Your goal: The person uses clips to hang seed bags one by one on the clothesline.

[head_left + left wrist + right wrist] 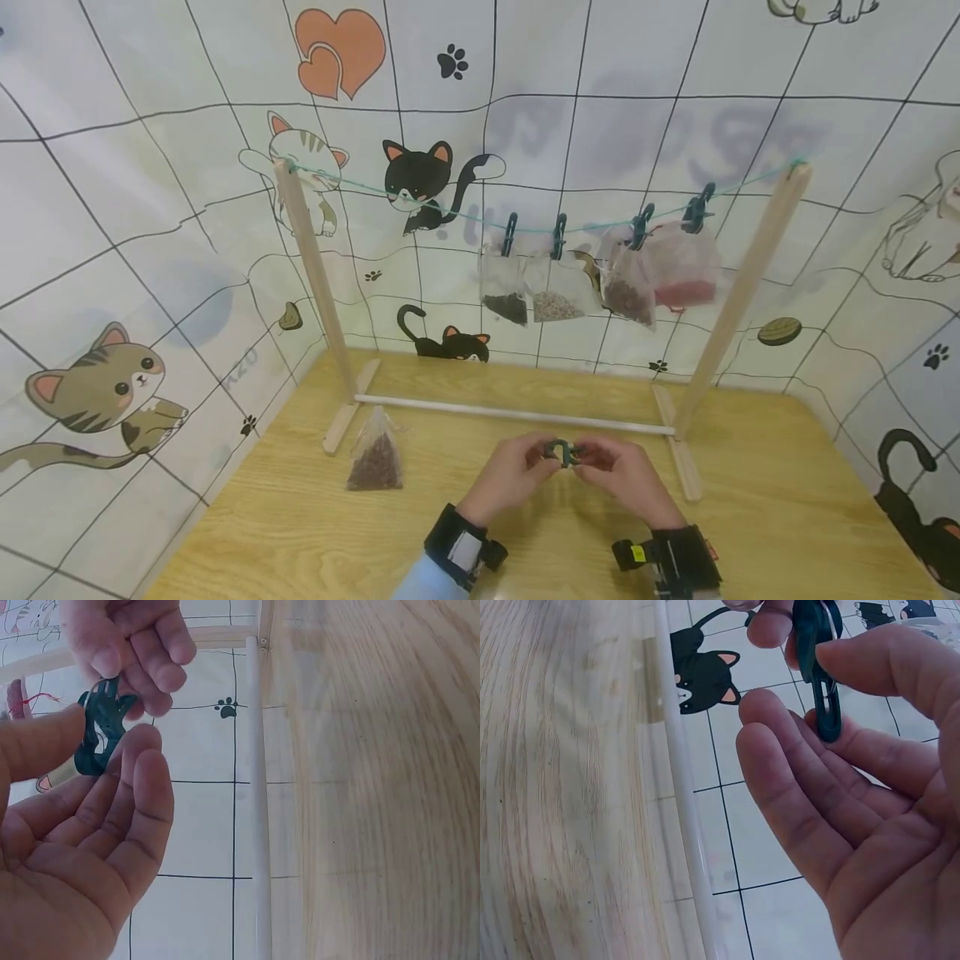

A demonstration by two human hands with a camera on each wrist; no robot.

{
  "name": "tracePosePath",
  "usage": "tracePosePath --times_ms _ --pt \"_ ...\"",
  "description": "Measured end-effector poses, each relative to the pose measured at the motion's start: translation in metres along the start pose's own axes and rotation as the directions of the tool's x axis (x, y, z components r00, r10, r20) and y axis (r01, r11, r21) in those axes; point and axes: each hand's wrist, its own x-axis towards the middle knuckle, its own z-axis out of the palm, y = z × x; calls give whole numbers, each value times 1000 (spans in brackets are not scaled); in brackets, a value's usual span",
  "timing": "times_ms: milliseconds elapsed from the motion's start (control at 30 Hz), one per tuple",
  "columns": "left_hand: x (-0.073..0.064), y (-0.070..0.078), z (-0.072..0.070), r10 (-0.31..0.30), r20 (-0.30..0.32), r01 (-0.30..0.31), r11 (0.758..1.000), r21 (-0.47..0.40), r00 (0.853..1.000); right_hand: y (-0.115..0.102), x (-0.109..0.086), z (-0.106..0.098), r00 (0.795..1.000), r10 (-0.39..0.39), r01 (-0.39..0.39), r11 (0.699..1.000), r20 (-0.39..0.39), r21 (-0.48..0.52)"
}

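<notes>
Both hands meet over the wooden table [765, 508], close to the front edge, and hold one small dark green clothespin [562, 452] between them. My left hand [543, 456] pinches it between thumb and fingers; in the left wrist view the clothespin [101, 729] sits at the fingertips [142, 746]. My right hand [587, 457] pinches its other end, and the right wrist view shows the clothespin [817, 667] under the thumb [885, 664]. A clear bag of brown grains [375, 462] lies on the table to the left of the hands.
A wooden drying rack [315, 275] with a white crossbar [517, 414] stands behind the hands. Its green string [450, 212] carries several clipped bags [600, 287] on the right half. Cat-print cloth walls [150, 250] close in the table.
</notes>
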Motion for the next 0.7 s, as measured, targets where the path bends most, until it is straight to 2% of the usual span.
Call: tracePosePath --times_ms 100,333,467,700 --pt "0 0 -1 -2 -5 2 1000 -17 1000 -2 -1 -2 1000 -4 4 1000 -1 -25" --pt "1 -1 -3 4 -25 -4 1000 9 1000 -6 -1 -2 1000 16 -16 999 -14 -36" --pt "0 -2 -5 -23 -38 22 1000 -21 999 -9 0 -1 1000 16 -15 1000 -22 20" --pt "-1 -2 -9 -113 -26 107 979 -171 993 -12 -1 4 997 -55 62 984 -47 167"
